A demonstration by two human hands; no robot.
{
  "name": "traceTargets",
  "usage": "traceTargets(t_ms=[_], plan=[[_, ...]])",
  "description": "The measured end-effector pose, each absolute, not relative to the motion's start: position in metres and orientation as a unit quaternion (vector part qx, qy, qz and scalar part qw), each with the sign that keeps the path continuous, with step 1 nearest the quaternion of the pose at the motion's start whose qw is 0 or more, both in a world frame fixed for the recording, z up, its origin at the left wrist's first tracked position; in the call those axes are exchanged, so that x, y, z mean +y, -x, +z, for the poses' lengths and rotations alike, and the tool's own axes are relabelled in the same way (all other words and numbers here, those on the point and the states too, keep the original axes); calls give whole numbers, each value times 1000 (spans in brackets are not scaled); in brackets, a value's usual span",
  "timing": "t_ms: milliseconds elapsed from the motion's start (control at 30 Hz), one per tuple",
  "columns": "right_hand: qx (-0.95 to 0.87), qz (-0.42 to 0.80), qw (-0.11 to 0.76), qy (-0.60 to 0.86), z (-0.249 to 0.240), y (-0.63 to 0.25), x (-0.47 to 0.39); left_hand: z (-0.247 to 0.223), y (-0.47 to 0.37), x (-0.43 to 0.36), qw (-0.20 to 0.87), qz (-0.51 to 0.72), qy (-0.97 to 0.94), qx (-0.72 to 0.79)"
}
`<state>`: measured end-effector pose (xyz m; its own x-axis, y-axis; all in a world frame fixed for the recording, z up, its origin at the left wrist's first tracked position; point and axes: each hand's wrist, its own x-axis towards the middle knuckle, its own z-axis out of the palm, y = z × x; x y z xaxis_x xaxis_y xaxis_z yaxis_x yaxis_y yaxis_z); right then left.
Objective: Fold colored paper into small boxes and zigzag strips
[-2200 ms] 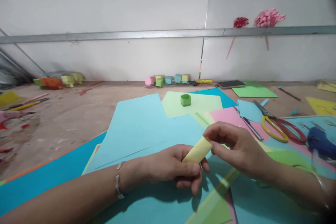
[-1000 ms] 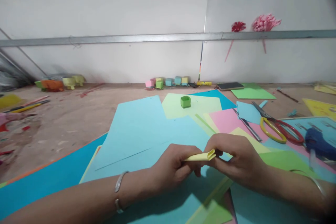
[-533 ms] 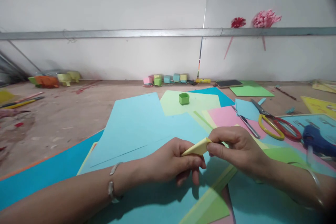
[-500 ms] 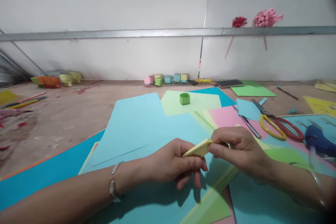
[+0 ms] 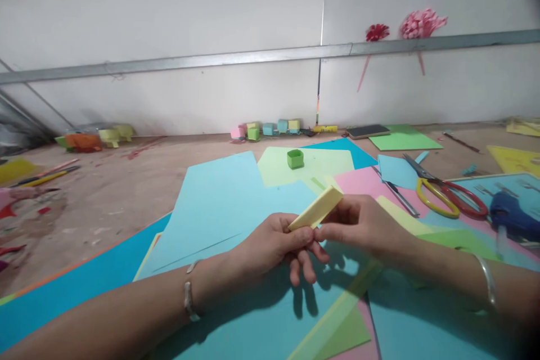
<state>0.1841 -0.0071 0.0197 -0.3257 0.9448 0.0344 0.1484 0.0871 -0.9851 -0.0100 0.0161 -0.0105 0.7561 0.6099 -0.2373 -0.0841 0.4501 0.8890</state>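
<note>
Nearest to me, my left hand is pinching the lower end of a folded yellow paper strip between thumb and forefinger, while its other fingers are hanging loosely apart. The strip is leaning in the air, its long axis running from about eight o'clock to two o'clock. My left hand is sitting at the eight o'clock end, my right hand at about four o'clock from the strip's middle. My right hand is bending close, its thumb tip meeting the lower edge near my left thumb; the strip is hiding its other fingertips, so I cannot tell whether they are gripping. Beneath both, a light blue sheet is covering part of the desk. Towards two o'clock from my right hand, a craft knife and scissors are lying. Farther off, between eleven and twelve, a small green paper box is standing.
</note>
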Motion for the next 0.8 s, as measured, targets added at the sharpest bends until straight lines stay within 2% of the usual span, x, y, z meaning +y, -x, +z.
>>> traceTargets(t_ms=[167,300,433,600,733,800], plan=[[-591,557,405,421,12,-184,-9,-6,10,13,819,180,-477,264],[-559,517,475,442,18,-201,2,-2,13,18,825,175,-467,265],[-570,503,478,440,20,-207,7,-6,13,20,827,175,-461,270],[-568,461,501,463,12,-205,7,-6,6,17,788,257,-461,317],[-591,423,459,511,8,-206,10,-2,3,21,718,336,-472,387],[-643,338,432,534,8,-206,12,-2,3,24,697,335,-484,411]])
